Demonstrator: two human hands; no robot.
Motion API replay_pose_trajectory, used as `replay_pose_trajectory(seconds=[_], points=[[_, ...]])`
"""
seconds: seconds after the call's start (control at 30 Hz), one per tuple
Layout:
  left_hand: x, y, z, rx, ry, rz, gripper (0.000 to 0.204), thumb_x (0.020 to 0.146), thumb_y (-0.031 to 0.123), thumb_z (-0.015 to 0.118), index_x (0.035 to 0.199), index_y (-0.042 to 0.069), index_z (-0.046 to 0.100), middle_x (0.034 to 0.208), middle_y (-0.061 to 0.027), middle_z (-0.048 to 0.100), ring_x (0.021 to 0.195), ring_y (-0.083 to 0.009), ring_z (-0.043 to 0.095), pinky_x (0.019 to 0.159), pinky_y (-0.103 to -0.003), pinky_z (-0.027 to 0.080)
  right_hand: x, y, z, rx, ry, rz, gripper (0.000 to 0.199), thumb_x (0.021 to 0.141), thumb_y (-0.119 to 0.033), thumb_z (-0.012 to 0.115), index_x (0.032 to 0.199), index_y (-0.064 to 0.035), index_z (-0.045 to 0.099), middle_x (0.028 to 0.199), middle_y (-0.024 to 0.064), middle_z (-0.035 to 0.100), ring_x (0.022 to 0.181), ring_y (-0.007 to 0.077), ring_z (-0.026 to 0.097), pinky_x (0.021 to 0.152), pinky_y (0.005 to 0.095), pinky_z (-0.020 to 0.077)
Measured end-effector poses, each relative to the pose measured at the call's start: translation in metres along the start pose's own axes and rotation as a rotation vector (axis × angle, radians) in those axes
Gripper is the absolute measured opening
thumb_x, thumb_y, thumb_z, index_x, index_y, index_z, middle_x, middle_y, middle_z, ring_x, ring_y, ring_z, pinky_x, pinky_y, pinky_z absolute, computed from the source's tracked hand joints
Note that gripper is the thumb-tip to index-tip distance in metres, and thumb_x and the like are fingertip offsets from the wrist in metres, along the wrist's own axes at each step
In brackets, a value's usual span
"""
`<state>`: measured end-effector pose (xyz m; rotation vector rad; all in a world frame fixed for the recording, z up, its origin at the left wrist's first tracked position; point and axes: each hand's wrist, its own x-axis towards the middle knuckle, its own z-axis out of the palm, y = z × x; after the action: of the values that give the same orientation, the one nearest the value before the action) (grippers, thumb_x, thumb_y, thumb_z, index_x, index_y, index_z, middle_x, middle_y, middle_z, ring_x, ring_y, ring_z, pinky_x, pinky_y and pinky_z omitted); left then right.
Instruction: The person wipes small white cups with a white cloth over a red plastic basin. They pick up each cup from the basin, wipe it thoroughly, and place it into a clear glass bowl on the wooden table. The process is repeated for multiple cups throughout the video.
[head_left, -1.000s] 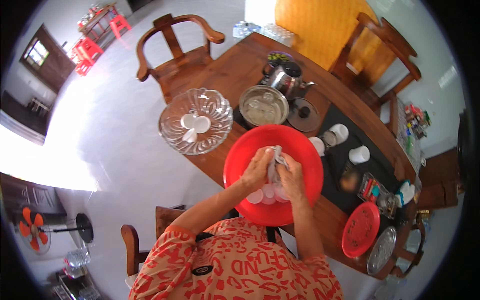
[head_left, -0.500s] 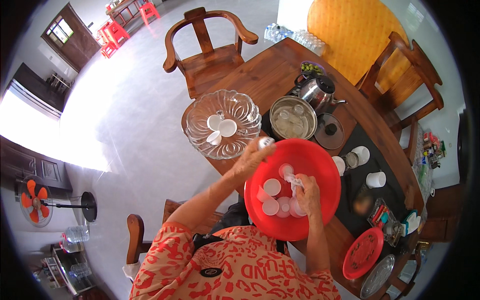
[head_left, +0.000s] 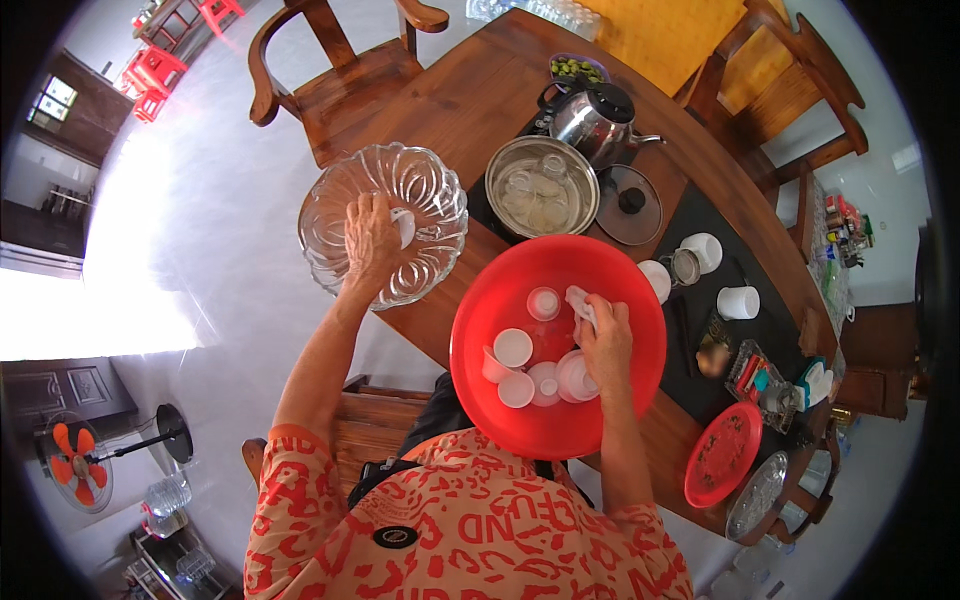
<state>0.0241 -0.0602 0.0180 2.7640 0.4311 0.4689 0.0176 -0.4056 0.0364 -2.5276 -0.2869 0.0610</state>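
Observation:
My left hand [head_left: 371, 243] is inside the clear glass bowl [head_left: 436, 172], its fingers curled over a small white cup [head_left: 404, 226] that shows beside the thumb. The other white cups in the bowl are hidden under this hand. My right hand [head_left: 608, 345] pinches a crumpled white cloth [head_left: 580, 304] over the red basin [head_left: 484, 405]. Several small white cups [head_left: 513, 347] and translucent cups [head_left: 543, 303] lie in the basin, some stacked by my right wrist.
Beyond the basin stand a steel pot [head_left: 541, 187] with cups in liquid, a kettle [head_left: 592, 122] and a glass lid [head_left: 630, 203]. White mugs [head_left: 738, 303], a red tray [head_left: 722, 455] and a glass plate [head_left: 757, 495] are on the right. A wooden chair [head_left: 345, 85] stands at the far left.
My left hand has moved left from above the basin's edge into the glass bowl, carrying a small white cup. The right hand keeps the cloth over the basin. The whole view has shifted.

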Motion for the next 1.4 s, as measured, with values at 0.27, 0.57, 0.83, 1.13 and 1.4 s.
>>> replay_pose_trajectory(seconds=[0.27,0.57,0.83,1.13,1.4], points=[[0.001,-0.005,-0.005,-0.095,0.016,-0.065,0.04,0.064,0.005,0.063,0.103,0.004,0.056,0.104,-0.0155,0.053,0.099,-0.0347,0.048,0.087,-0.044,0.04,0.011,-0.011,0.023,-0.081,0.036,-0.019,0.038,0.077,-0.001,0.059,0.113,-0.0096,0.054,0.101,0.0164,0.046,0.089,0.0368,0.055,0.073,0.0435,0.0485],[-0.051,0.123,0.007,-0.439,-0.224,0.514,0.018,0.072,0.011,0.063,0.088,0.006,0.059,0.089,-0.0096,0.056,0.082,-0.0296,0.058,0.07,-0.039,0.051,0.012,0.028,0.053,-0.155,-0.163,-0.097,0.05,0.075,-0.003,0.058,0.123,-0.0141,0.049,0.107,0.0194,0.042,0.093,0.0407,0.053,0.07,0.0474,0.0506],[-0.08,0.17,0.067,0.056,-0.583,0.45,0.032,0.069,0.011,0.065,0.098,0.002,0.054,0.102,-0.0185,0.051,0.082,-0.0313,0.061,0.063,-0.04,0.055,0.015,0.016,0.039,-0.27,-0.079,-0.188,0.044,0.077,-0.005,0.056,0.12,-0.0089,0.052,0.118,0.0228,0.04,0.088,0.0433,0.055,0.071,0.0482,0.0517],[-0.071,0.153,0.077,-0.488,-0.537,0.253,0.042,0.073,0.011,0.067,0.111,0.001,0.053,0.11,-0.0185,0.054,0.103,-0.0336,0.055,0.085,-0.04,0.049,0.005,0.021,0.008,0.132,-0.259,-0.155,0.039,0.074,0.003,0.056,0.112,-0.0035,0.057,0.107,0.0154,0.055,0.092,0.0322,0.06,0.075,0.0397,0.0516],[-0.082,0.155,0.043,-1.24,-0.583,0.058,0.049,0.073,0.017,0.074,0.115,0.002,0.053,0.106,-0.0112,0.056,0.095,-0.0207,0.057,0.08,-0.032,0.048,-0.028,-0.039,-0.044,0.519,0.136,-0.401,0.047,0.069,0.011,0.058,0.113,-0.0062,0.055,0.107,0.0149,0.053,0.093,0.0288,0.059,0.076,0.0365,0.051]])
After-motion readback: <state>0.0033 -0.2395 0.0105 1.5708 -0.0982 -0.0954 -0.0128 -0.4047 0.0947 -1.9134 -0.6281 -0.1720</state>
